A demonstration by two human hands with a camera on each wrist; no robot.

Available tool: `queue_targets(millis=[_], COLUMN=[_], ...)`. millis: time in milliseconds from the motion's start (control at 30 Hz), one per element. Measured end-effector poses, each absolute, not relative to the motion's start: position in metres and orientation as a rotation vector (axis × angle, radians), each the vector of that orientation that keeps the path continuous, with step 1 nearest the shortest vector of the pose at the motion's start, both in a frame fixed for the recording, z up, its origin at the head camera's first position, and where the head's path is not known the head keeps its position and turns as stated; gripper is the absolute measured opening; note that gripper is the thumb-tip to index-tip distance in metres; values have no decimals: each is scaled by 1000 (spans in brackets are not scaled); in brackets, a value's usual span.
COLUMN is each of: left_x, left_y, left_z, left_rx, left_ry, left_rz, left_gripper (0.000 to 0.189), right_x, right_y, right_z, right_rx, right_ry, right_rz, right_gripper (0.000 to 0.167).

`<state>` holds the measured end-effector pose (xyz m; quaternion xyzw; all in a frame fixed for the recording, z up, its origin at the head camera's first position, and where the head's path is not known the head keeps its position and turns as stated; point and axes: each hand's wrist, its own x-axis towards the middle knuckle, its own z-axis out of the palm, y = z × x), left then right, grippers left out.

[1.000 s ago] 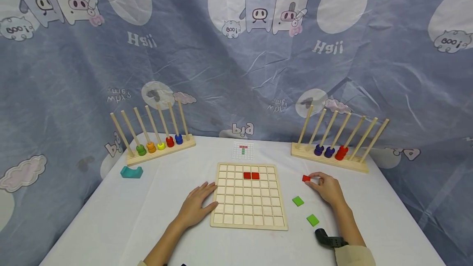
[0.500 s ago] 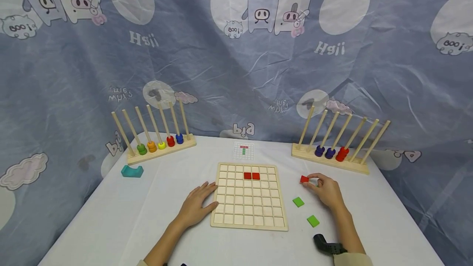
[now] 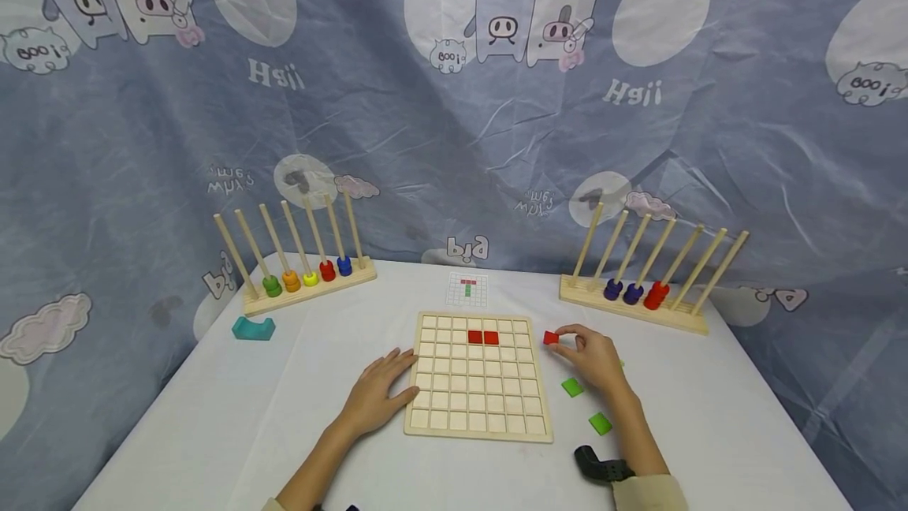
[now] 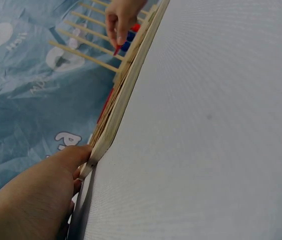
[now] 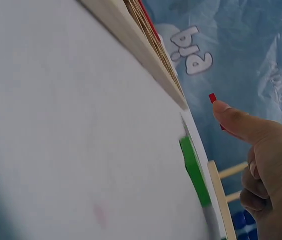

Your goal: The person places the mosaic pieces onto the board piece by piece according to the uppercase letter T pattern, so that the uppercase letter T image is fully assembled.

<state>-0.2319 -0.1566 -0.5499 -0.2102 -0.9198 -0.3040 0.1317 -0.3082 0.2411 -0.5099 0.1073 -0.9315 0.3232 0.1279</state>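
My right hand (image 3: 596, 357) pinches a small red square tile (image 3: 550, 338) between thumb and fingertips, just beyond the right edge of the wooden grid board (image 3: 468, 438). In the right wrist view the red tile (image 5: 212, 98) shows past the thumb, above the table. My left hand (image 3: 379, 394) rests at the board's left edge with fingers straight; in the left wrist view its thumb touches the rim. Two red tiles (image 3: 483, 337) lie side by side in the board's second row. Green tiles (image 3: 572, 387) lie on the table right of the board, one partly hidden behind the right wrist.
Behind the board lies a printed grid card (image 3: 467, 290) with a red and green T pattern. Wooden peg racks with coloured beads stand at the back left (image 3: 312, 290) and back right (image 3: 631, 306). A teal curved block (image 3: 253, 329) sits on the left.
The right hand has carried the red tile leftward, from above the green tiles to near the board's right edge. The left hand has stayed in place.
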Motion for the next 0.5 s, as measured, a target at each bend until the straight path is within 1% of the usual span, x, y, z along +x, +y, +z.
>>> queue_targets(millis=[333, 500], left_x=[-231, -232], left_y=[-156, -156], left_z=[-548, -548], left_rx=[-604, -604], left_ry=[-2687, -2692], left_rz=[-890, -890], left_gripper=[56, 56], right_x=[-309, -307], right_y=[180, 151], right_z=[-509, -509], right_rx=[396, 435], right_ry=[-2697, -2710], right_rz=[1025, 1061], right_gripper=[32, 35])
